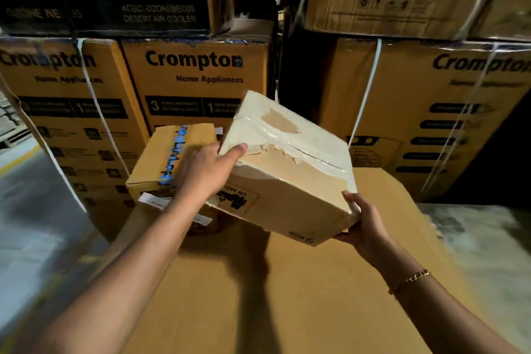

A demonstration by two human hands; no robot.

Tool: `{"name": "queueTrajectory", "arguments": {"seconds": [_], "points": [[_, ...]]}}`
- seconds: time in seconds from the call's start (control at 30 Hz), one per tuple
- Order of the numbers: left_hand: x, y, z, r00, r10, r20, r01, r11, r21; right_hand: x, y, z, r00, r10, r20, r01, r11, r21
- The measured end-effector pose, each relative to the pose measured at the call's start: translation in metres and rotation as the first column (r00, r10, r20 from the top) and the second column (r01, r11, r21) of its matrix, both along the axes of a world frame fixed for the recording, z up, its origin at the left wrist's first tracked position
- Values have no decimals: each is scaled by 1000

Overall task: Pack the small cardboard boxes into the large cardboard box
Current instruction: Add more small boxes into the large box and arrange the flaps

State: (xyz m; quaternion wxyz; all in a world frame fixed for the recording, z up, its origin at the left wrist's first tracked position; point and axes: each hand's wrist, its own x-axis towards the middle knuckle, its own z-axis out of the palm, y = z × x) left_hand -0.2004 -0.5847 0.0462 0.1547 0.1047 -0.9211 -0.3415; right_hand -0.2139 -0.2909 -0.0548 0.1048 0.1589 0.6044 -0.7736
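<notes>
Cardboard, pale cream: a small cardboard box (287, 172), held in the air between two bare hands, tilted so its far corner points up and away from the viewer.
Box surface: clear tape runs across the top, with the paper skin torn off in patches; a printed warning label shows on the near side.
Left hand (207, 172): pressed flat on the box's left face, fingers spread wide, one fingertip at the top left edge; it steadies rather than wraps.
Right hand (363, 224): cupped under the near right bottom corner, fingers curled around it, taking most of the weight by my reading; a gold bracelet (409, 280) sits on that wrist.
Second small box (172, 158): brown, with blue printed tape, resting just behind the left hand, at the far left of the brown surface below.
Large cardboard box (287, 296): a broad brown cardboard surface directly beneath the held box and both arms; whether it is open or closed here cannot be told.
Key relation: the held box hangs above this surface, toward its far side, its lowest corner in the right hand.
Likely next move: lower it straight down, levelling the tilt.
Background: stacked brown appliance cartons (198, 80) with white straps.
</notes>
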Motion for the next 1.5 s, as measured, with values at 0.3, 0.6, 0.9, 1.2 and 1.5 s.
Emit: {"name": "queueTrajectory", "arguments": {"seconds": [0.3, 0.6, 0.9, 1.2, 1.5], "points": [[39, 158, -2, 965, -205, -165, 57, 775, -629, 62, 77, -100, 969, 30, 247, 26, 975, -219], [80, 276, -46, 950, -307, 50, 209, 512, -833, 82, 136, -73, 973, 142, 181, -166, 978, 123], [37, 173, -75, 984, -150, -101, 137, 983, -122, 83, 130, 32, 996, 72, -58, -44, 918, 394], [13, 170, -101, 927, -354, 125, 255, 837, 484, 85, 103, 25, 997, 71, -31, -55, 930, 363], [10, 203, -90, 874, -486, -2, 462, 829, 316, 90, 142, 16, 998, 30, -63, -10, 954, 299]]}}
